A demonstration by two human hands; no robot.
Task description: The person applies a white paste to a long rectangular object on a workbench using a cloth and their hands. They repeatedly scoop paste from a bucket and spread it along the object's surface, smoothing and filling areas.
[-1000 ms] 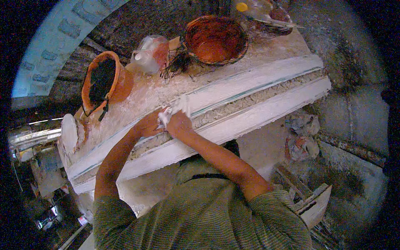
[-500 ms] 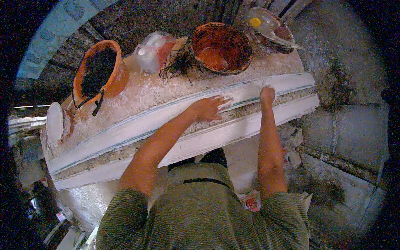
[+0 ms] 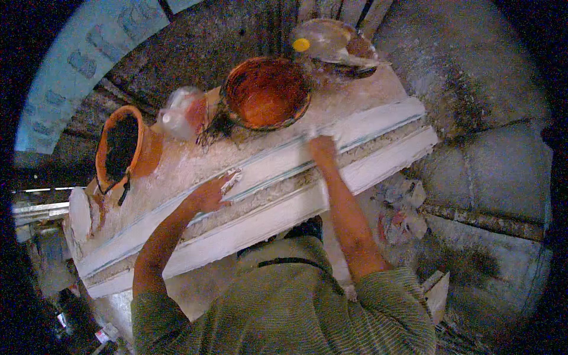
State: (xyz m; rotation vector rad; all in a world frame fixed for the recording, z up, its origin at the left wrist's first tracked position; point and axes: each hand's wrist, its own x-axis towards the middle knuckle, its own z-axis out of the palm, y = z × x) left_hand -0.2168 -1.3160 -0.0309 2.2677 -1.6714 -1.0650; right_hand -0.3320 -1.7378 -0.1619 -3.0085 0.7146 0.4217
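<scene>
Fingers: left hand [image 3: 213, 192] flat, tog. on white moulding [image 3: 378, 121]; right hand [image 3: 322, 145] blurred, can't tell.

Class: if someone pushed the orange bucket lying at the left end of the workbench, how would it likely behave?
The orange bucket lies on its side, so it would probably roll. It looks like thin plastic, likely light. Dark contents inside might spill.

Crumpled clear plastic bag [image 3: 182, 112] on bench top, between orange bucket [image 3: 121, 148] and round orange basin [image 3: 266, 93].
</scene>
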